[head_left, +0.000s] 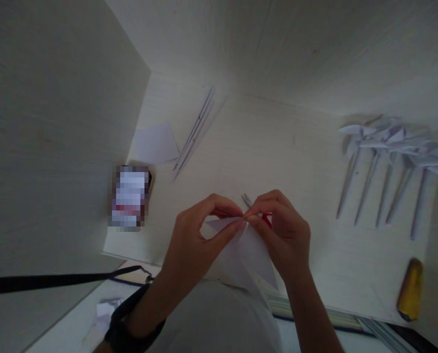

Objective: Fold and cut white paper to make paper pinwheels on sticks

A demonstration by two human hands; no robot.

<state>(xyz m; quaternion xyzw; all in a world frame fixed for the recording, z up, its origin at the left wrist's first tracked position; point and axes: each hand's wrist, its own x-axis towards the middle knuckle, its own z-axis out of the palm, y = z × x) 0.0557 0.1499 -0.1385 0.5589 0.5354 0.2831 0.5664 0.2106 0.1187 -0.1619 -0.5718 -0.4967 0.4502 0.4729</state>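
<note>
Both hands meet over the front of the white table, pinching one sheet of white paper (257, 250) between thumbs and fingertips. My left hand (200, 228) holds the paper's upper edge from the left, a dark band round its wrist. From the right, my right hand (283, 228) pinches the same spot, fingertips touching those of the left. The paper hangs below in loose flaps, partly hidden by the fingers. Just behind my right hand lie scissors (246, 199) with red handles, mostly covered by that hand.
Several paper pinwheels (391, 139) on rolled paper sticks lie at the right. Thin paper sticks (194, 132) and a square paper sheet (157, 143) are at the back left, near a phone (130, 196). A yellow object (410, 289) sits front right. Walls enclose the table's back and left.
</note>
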